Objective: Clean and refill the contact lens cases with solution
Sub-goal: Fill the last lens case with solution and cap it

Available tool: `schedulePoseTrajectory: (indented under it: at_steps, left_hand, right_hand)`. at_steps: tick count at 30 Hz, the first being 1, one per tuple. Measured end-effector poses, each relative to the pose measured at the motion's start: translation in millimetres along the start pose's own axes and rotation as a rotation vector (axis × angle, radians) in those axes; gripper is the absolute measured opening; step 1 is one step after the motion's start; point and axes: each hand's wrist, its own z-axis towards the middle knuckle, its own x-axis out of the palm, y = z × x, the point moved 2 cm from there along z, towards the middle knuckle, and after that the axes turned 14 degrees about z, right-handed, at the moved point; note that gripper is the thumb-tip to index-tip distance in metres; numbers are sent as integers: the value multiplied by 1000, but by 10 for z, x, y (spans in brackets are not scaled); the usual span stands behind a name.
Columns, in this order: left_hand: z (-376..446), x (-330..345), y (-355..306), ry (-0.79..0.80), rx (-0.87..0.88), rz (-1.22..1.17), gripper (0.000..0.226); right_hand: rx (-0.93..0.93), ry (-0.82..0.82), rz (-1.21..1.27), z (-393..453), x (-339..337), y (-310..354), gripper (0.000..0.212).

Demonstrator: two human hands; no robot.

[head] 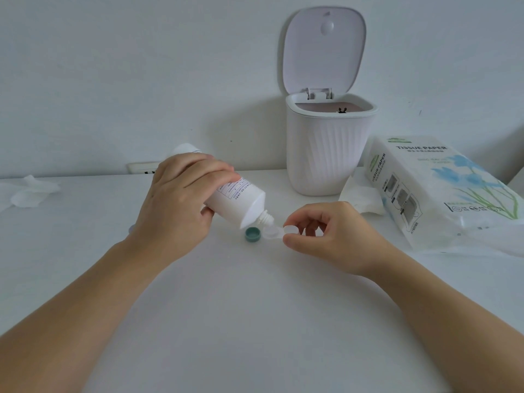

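Left hand (175, 199) grips tilted solution bottle (238, 198); right hand (326, 231) pinches light, slippery lens case (276, 231) at 3 o'clock end.

Head cam, close, looks fwd & down over table (255, 321).

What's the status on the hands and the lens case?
Left hand grips solution bottle, tipped, nozzle over open lens case. Right hand pinches the case's right end. Green cap off, lying beside the case. Nothing in the way.

Tilted solution bottle (236, 198) over lens case (272, 232)
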Motion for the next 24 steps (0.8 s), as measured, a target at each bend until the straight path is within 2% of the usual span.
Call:
schedulePoseTrajectory:
  at_steps: [16,24]
  left_hand:
    - [-17,-10,32,106,-195,-150,70]
    - [-10,-23,32,110,-179,-158,68]
  right_hand:
    - [-62,-89,7,16,-29,47,6]
    - [-68,-89,18,15,-41,60,6]
